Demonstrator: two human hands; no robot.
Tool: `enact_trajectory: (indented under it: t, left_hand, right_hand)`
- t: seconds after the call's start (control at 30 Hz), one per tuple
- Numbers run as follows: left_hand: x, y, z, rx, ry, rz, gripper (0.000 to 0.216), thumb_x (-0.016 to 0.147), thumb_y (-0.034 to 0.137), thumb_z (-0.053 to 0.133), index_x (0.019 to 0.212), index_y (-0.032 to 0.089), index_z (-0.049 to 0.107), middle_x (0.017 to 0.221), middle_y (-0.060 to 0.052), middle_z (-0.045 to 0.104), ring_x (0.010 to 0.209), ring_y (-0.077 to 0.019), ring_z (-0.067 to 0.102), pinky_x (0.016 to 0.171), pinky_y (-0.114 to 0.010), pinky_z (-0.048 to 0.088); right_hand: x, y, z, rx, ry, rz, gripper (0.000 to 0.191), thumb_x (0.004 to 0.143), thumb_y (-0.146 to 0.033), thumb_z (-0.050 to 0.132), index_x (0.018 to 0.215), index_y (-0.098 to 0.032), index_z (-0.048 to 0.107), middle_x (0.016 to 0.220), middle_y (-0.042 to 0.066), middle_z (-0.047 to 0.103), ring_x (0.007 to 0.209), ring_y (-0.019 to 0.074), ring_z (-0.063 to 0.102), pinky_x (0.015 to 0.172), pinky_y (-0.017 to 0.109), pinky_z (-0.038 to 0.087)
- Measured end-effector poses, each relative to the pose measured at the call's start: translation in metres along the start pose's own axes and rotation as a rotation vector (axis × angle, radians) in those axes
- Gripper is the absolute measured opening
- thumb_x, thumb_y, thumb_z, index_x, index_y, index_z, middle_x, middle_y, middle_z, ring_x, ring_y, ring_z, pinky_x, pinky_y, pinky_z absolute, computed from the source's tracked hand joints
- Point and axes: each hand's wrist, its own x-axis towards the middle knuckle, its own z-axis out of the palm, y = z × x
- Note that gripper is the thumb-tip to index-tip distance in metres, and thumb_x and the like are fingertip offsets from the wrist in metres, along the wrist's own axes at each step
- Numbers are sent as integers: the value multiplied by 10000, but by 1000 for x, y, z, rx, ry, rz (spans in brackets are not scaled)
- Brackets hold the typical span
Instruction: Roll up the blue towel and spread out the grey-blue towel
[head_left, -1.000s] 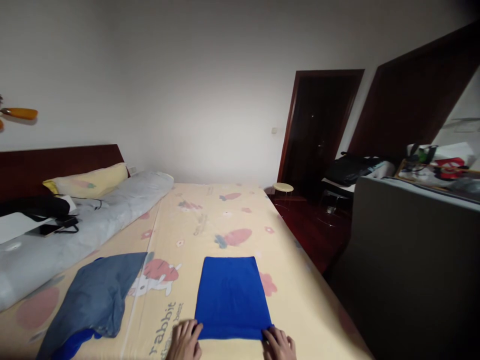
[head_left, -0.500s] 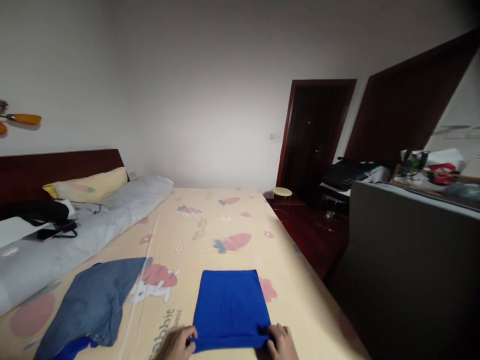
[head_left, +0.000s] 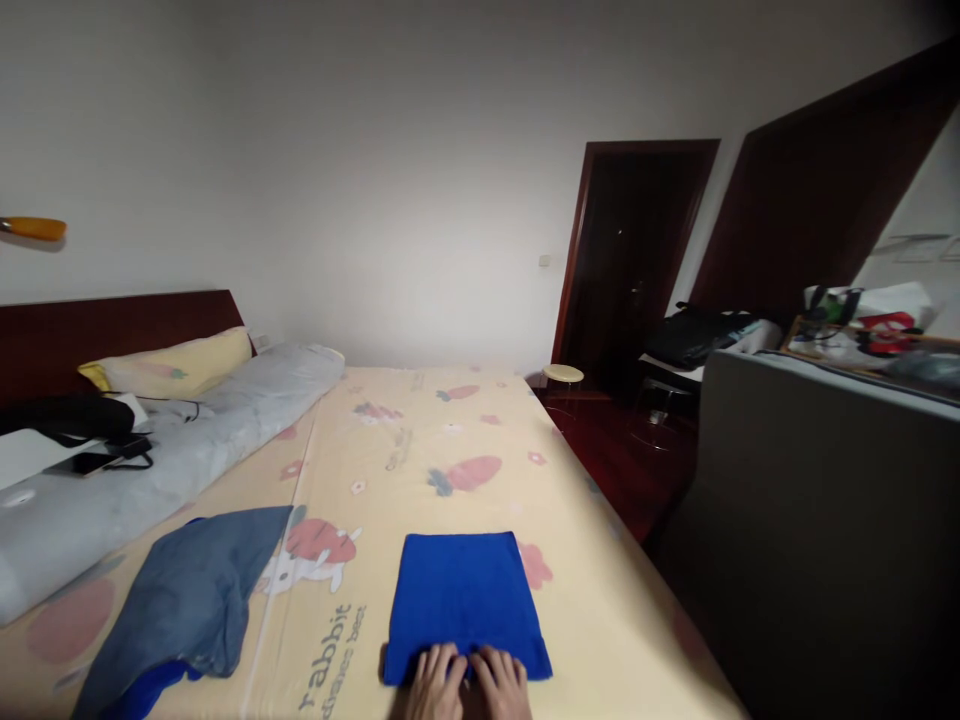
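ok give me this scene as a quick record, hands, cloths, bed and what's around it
left hand: fingers on the near edge of the blue cloth
right hand: beside the left hand, on the same edge
blue cloth: lying flat, roughly rectangular
second cloth: grey and blue garment, rumpled, left of the blue cloth
bed: pale yellow sheet, carrot and rabbit print
headboard side: yellow pillow, grey quilt
beyond bed: round stool near a dark door

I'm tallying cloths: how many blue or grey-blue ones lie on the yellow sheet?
2 visible: the bright-blue cloth under the left hand and right hand, and the grey-blue cloth to its left; blue at its edge may be another, partly hidden.
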Motion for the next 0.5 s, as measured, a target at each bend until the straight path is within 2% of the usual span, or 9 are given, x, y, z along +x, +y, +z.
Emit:
enact_trajectory:
  t: [0.1, 0.17, 0.27, 0.37, 0.43, 0.5]
  left_hand:
    - [-1, 8, -5, -44, -71, -13, 613, 773, 120, 425, 1362, 277, 493, 1456, -26, 493, 1358, -235, 401, 1137, -408, 292]
    - [-8, -9, -17, -49, -54, -53, 609, 778, 134, 423, 1370, 266, 486, 1455, -34, 495, 1357, -238, 399, 1136, -420, 291]
    - [-24, -52, -33, -4, 20, -88, 591, 772, 136, 442, 1334, 296, 531, 1401, -27, 552, 1299, -242, 463, 1093, -410, 346]
    - [-36, -83, -38, 30, 102, -62, 587, 772, 123, 451, 1300, 360, 554, 1349, 6, 595, 1250, -227, 506, 1060, -393, 376]
    - [-37, -88, -37, 37, 131, -69, 601, 757, 109, 460, 1286, 375, 560, 1339, 10, 600, 1259, -230, 495, 1070, -417, 353]
    - [-33, -83, -37, 38, 137, -123, 610, 729, 95, 471, 1268, 362, 574, 1355, -2, 584, 1299, -244, 455, 1084, -456, 313]
  right_hand:
    - [1, -11, 8, 45, -62, 100, 357, 771, -217, 565, 1110, -326, 591, 1064, 7, 696, 902, 225, 612, 799, 342, 396]
    - [-6, 1, 5, 35, -102, 149, 370, 754, -230, 569, 1110, -329, 595, 1090, 14, 685, 946, 240, 605, 838, 364, 387]
    - [-22, 36, -9, -26, -106, 242, 382, 781, -246, 526, 1151, -320, 585, 1137, 39, 667, 1018, 261, 592, 874, 395, 374]
    - [-33, 56, -26, -36, -118, 324, 370, 826, -259, 472, 1178, -313, 572, 1186, 58, 650, 1061, 265, 580, 878, 405, 375]
    - [-31, 56, -32, -31, -140, 339, 364, 829, -255, 469, 1175, -308, 571, 1187, 61, 649, 1056, 262, 580, 881, 408, 376]
    - [-23, 49, -36, -52, -140, 359, 361, 806, -221, 480, 1144, -298, 583, 1158, 55, 654, 1035, 256, 584, 891, 414, 372]
